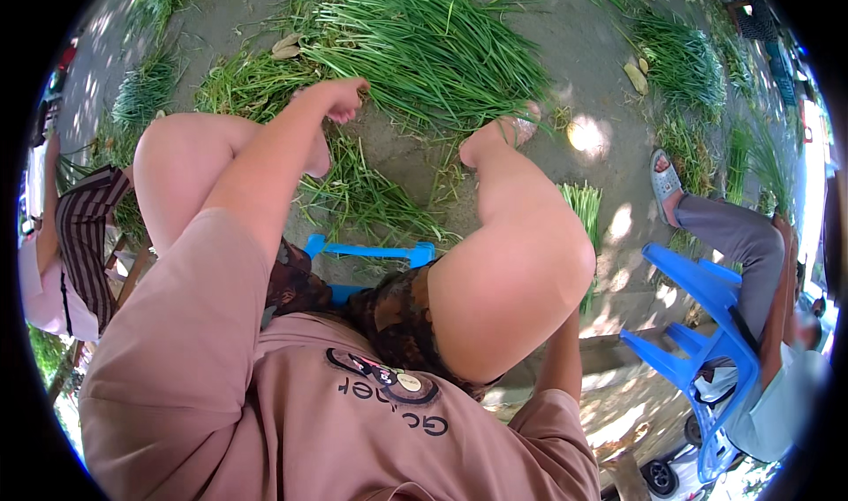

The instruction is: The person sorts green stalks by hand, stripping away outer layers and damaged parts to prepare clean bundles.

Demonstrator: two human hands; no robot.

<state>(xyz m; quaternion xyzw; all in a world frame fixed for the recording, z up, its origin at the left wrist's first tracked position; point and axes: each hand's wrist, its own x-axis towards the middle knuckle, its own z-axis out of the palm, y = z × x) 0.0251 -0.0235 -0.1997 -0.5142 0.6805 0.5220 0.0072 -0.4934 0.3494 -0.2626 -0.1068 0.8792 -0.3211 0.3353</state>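
My left hand (343, 101) hovers at the near left edge of a large pile of long green stalks (430, 50) that look like chives. Its fingers are loosely bent and apart, with nothing seen in them. My right hand is out of view; that forearm (562, 358) passes behind my right knee. Beyond the knee, a small bundle of the same stalks (583, 199) stands with its pale ends up, partly hidden. Loose trimmings (374, 196) lie on the ground between my feet, and a yellowish-green heap (255, 83) sits left of the pile.
A blue plastic stool (371, 250) shows between my thighs. At right, a person in grey trousers (735, 226) sits beside a blue plastic chair (715, 362). Another person in striped trousers (86, 236) sits at left. More green bundles (682, 63) lie on the concrete ground (589, 57).
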